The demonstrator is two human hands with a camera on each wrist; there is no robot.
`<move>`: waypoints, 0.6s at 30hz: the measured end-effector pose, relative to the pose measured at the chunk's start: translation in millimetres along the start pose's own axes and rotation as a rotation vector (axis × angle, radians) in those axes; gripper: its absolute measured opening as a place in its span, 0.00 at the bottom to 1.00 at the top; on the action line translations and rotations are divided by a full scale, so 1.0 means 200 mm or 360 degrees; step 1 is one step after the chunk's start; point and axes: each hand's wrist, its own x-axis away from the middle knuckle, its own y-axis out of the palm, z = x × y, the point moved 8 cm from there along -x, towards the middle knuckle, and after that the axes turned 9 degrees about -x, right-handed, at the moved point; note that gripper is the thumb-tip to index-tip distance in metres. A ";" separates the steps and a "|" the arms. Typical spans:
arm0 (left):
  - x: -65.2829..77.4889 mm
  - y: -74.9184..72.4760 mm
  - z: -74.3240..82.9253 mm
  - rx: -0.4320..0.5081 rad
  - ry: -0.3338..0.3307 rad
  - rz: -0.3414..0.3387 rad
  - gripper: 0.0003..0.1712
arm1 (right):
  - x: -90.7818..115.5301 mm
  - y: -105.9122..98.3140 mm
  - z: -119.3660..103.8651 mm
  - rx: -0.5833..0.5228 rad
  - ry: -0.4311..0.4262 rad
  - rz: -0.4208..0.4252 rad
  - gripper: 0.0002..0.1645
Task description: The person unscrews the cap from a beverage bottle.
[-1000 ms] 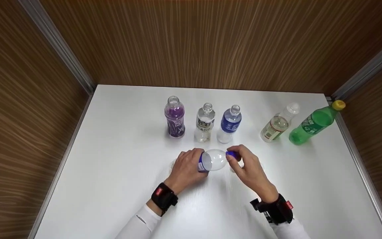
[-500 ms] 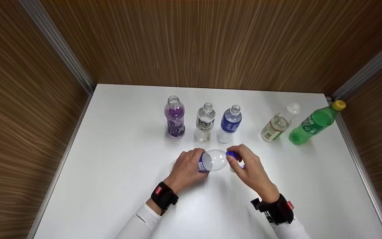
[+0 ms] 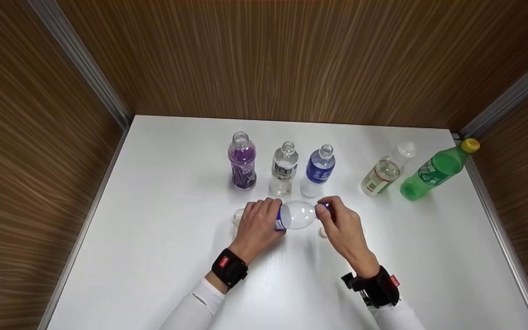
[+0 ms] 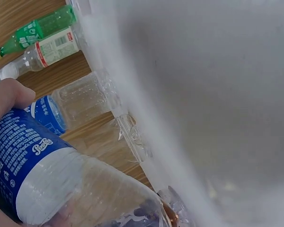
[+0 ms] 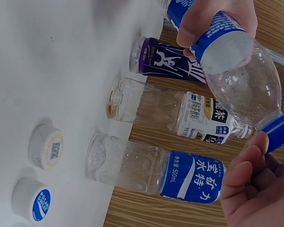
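Note:
A clear Pepsi bottle with a blue label lies tilted on its side above the table, its neck pointing right. My left hand grips it around the label. At the neck sits a blue bottle cap, which my right hand pinches between thumb and curled fingers. In the right wrist view the thumb tip is right at the cap's edge. Most of the cap is hidden by the fingers in the head view. Two loose white caps, one plain-topped and one with a blue print, rest on the table below the right hand.
Behind the hands stand three uncapped bottles: a purple one, a clear one with a white label and a blue-labelled one. A white-capped bottle and a green bottle with a yellow cap stand right. Wood-patterned panels enclose the table.
Both hands and the Pepsi bottle have shifted slightly up and away in the head view. The right hand's fingers have changed position on the blue cap and cover more of it.

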 end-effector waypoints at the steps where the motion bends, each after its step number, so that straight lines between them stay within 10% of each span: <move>1: 0.00 0.00 0.00 -0.0004 0.0002 -0.0001 0.38 | 0.00 0.00 0.00 -0.0001 -0.0005 0.0009 0.06; 18: 0.00 0.00 0.01 0.0149 -0.0023 -0.0066 0.36 | 0.00 -0.02 -0.02 -0.0141 -0.0116 -0.0023 0.07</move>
